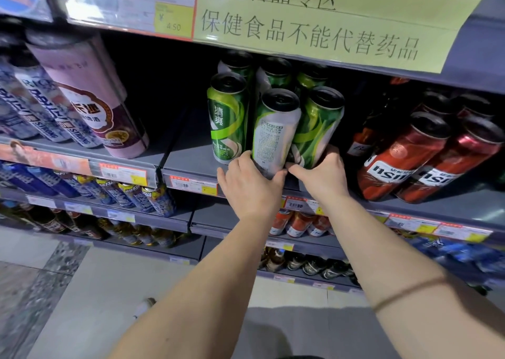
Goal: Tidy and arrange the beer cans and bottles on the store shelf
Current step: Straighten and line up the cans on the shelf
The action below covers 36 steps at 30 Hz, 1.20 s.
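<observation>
Several green beer cans stand in rows on a grey shelf [191, 156]. My left hand [250, 186] grips the base of the front middle green can [274, 129], whose label side with small print faces me. My right hand [322, 172] holds the base of the green can to its right [318, 127]. A third front green can [226, 115] stands free at the left of the group. More green cans [276, 73] stand behind them.
Red cans [404, 153] stand to the right on the same shelf, with a dark bottle [363, 137] beside them. At the left are a purple can [90, 93] and blue-white cans [32, 104]. A yellow sign [314, 19] hangs above. Lower shelves hold more cans and bottles.
</observation>
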{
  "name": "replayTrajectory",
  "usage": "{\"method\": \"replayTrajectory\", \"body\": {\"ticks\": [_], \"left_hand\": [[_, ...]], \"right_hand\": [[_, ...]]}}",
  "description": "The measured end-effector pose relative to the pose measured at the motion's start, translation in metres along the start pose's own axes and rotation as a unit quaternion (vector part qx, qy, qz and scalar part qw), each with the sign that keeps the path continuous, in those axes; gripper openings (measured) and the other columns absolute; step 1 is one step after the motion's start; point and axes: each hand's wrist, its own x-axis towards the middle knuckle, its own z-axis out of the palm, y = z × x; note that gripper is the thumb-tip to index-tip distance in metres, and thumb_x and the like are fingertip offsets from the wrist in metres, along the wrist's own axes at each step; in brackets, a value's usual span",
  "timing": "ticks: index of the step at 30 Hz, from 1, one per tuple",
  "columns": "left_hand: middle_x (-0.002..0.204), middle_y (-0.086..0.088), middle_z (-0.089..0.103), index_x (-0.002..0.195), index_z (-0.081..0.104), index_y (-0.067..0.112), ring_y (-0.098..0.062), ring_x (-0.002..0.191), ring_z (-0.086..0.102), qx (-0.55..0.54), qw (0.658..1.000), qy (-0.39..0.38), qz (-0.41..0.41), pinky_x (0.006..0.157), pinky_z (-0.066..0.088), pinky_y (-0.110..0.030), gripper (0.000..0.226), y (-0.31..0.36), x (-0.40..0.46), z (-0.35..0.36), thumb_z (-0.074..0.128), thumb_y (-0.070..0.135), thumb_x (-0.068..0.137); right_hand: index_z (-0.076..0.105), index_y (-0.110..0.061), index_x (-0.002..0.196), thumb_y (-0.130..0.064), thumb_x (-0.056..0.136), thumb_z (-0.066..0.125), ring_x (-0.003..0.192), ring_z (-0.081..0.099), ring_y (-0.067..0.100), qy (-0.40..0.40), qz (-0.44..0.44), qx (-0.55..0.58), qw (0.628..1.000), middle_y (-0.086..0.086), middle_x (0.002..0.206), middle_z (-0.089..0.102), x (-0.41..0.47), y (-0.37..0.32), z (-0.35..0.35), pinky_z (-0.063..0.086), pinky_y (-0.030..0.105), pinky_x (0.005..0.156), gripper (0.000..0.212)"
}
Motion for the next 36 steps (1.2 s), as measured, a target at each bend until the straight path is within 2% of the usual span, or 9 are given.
{"method": "replayTrajectory", "body": {"ticks": [4,9,12,16,19,23,28,34,36], "left_hand": [[0.094,0.01,0.068,0.12,0.055,0.019,-0.013,0.104,0.06,-0.049,0.998,-0.032,0.027,0.12,0.006,-0.039,0.059,-0.011,-0.001,-0.002,0.053,0.054,0.073],[0.103,0.003,0.065,0.134,0.051,0.011,-0.019,0.111,0.055,-0.027,0.998,-0.013,0.047,0.115,0.023,-0.04,0.071,-0.014,0.0,-0.009,0.071,0.049,0.078],[0.109,-0.002,0.063,0.124,0.058,0.012,-0.023,0.112,0.054,0.006,1.0,0.002,0.029,0.11,0.029,-0.042,0.071,-0.006,0.0,-0.007,0.074,0.056,0.071],[0.104,0.002,0.063,0.115,0.057,0.013,-0.019,0.112,0.055,-0.017,1.0,-0.01,-0.018,0.118,0.016,-0.04,0.068,0.001,0.0,-0.007,0.075,0.058,0.068],[0.104,0.002,0.067,0.13,0.048,0.013,-0.017,0.112,0.058,-0.04,0.999,-0.03,-0.003,0.12,0.004,-0.035,0.074,-0.005,-0.003,-0.013,0.071,0.054,0.074],[0.092,0.008,0.06,0.131,0.046,0.012,-0.022,0.103,0.055,-0.06,0.995,-0.067,0.045,0.115,0.024,-0.04,0.057,-0.017,-0.002,-0.022,0.064,0.04,0.084],[0.104,-0.005,0.059,0.13,0.05,0.014,-0.028,0.106,0.052,-0.005,0.995,-0.082,0.053,0.096,0.04,-0.045,0.069,-0.02,0.0,-0.019,0.065,0.057,0.078],[0.089,0.011,0.066,0.1,0.057,0.023,-0.018,0.09,0.056,-0.057,0.99,-0.08,0.096,0.104,0.036,-0.042,0.026,-0.022,-0.003,-0.029,0.066,0.04,0.081],[0.08,0.011,0.064,0.098,0.061,0.019,-0.022,0.084,0.057,-0.071,0.993,-0.07,0.07,0.094,0.044,-0.041,0.033,-0.02,-0.003,-0.033,0.074,0.042,0.078]], "right_hand": [[0.05,-0.01,0.113,-0.048,0.063,0.081,0.109,0.056,0.029,-0.002,-0.013,-0.002,1.0,0.008,0.117,0.054,0.003,0.002,0.0,0.05,0.044,0.089,0.071],[0.052,-0.017,0.116,-0.046,0.065,0.082,0.11,0.056,0.024,-0.037,-0.039,0.012,0.998,0.004,0.118,0.059,0.006,0.009,-0.005,0.049,0.044,0.093,0.066],[0.053,-0.015,0.113,-0.043,0.07,0.082,0.109,0.055,0.024,-0.049,-0.045,0.005,0.998,0.006,0.118,0.058,0.006,0.01,-0.008,0.049,0.043,0.092,0.058],[0.056,-0.018,0.105,-0.04,0.07,0.083,0.097,0.057,0.018,-0.074,-0.06,0.011,0.995,0.001,0.109,0.06,0.007,0.013,-0.014,0.05,0.035,0.081,0.049],[0.057,-0.025,0.09,-0.036,0.071,0.083,0.079,0.057,0.007,-0.136,-0.07,0.011,0.988,-0.008,0.089,0.062,0.012,0.015,-0.024,0.045,0.025,0.065,0.034],[0.056,-0.027,0.121,-0.034,0.063,0.087,0.105,0.064,0.011,-0.194,-0.066,0.054,0.977,-0.009,0.112,0.069,0.017,0.019,-0.027,0.049,0.039,0.097,0.067],[0.06,-0.027,0.109,-0.064,0.036,0.081,0.097,0.065,0.013,-0.141,-0.044,0.044,0.988,-0.007,0.104,0.069,0.011,0.01,-0.008,0.054,0.038,0.088,0.084],[0.048,-0.025,0.119,-0.054,0.048,0.084,0.108,0.056,0.016,-0.062,-0.042,0.076,0.994,-0.004,0.117,0.059,0.005,0.013,-0.009,0.049,0.039,0.094,0.085],[0.045,-0.023,0.118,-0.05,0.056,0.084,0.111,0.054,0.018,-0.05,-0.041,0.076,0.995,0.0,0.121,0.055,0.005,0.017,-0.009,0.047,0.04,0.096,0.078]]}}
